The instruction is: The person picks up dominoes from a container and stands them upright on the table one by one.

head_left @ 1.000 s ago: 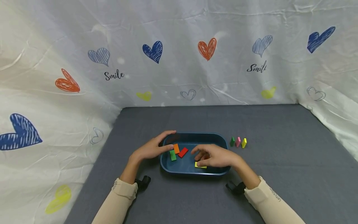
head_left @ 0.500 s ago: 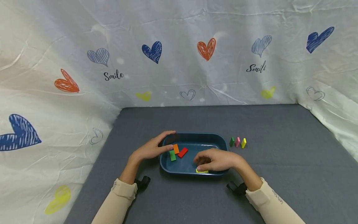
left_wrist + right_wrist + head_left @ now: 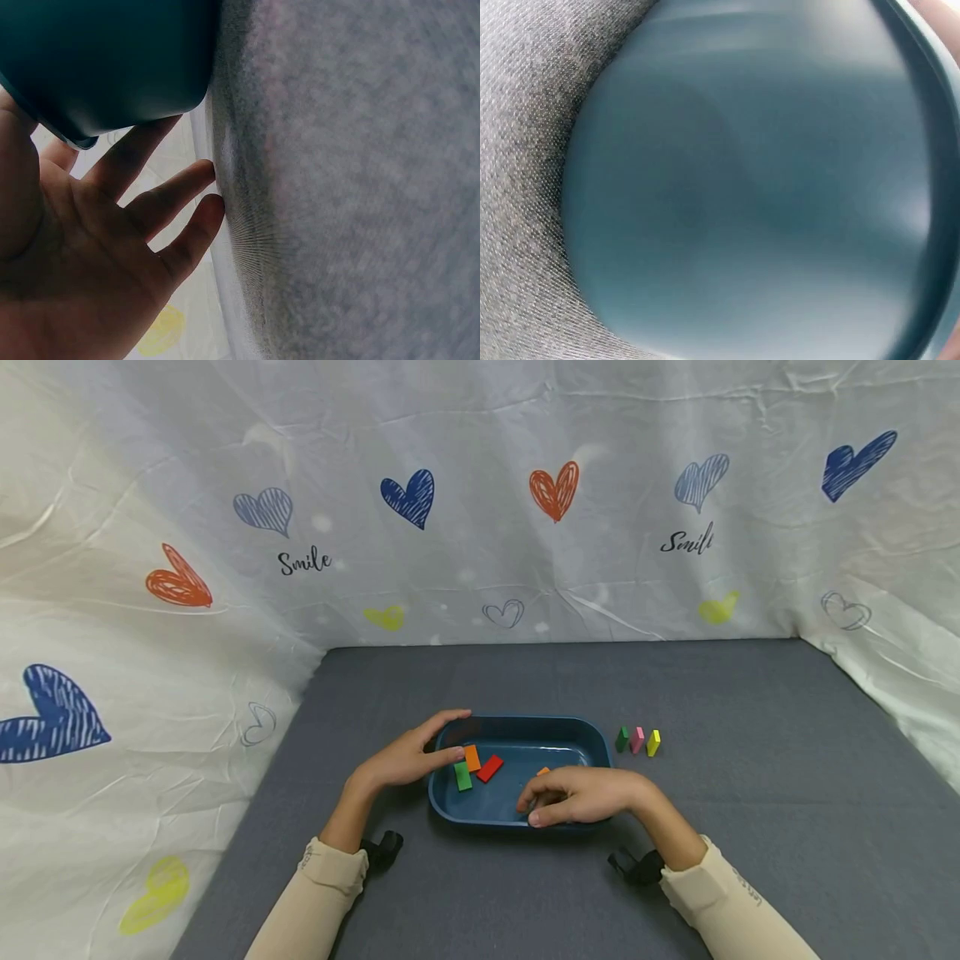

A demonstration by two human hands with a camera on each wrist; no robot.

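A dark blue tray (image 3: 498, 806) lies on the table. My left hand (image 3: 408, 758) holds its left end, the thumb over the rim and the fingers spread along the outer wall (image 3: 112, 60). Near that thumb lie an orange block (image 3: 472, 757), a green block (image 3: 462, 776) and a red block (image 3: 491, 768). My right hand (image 3: 581, 795) is over the tray's near right part, fingers bent downward and thumb at the front rim. It hides whatever lies beneath. Behind it peeks part of another orange block (image 3: 543, 771). The right wrist view mostly shows the tray's outer wall (image 3: 765, 187).
Right of the tray, a dark green block (image 3: 622, 740), a pink block (image 3: 637, 741) and a yellow block (image 3: 653, 743) stand on end in a row on the grey cloth (image 3: 750, 793). A white curtain printed with hearts hangs behind and at the sides.
My right hand has moved toward the tray's front wall. The yellow block under its thumb slid nearer, then dropped out of sight; an orange block now shows behind the hand. My left hand stays put.
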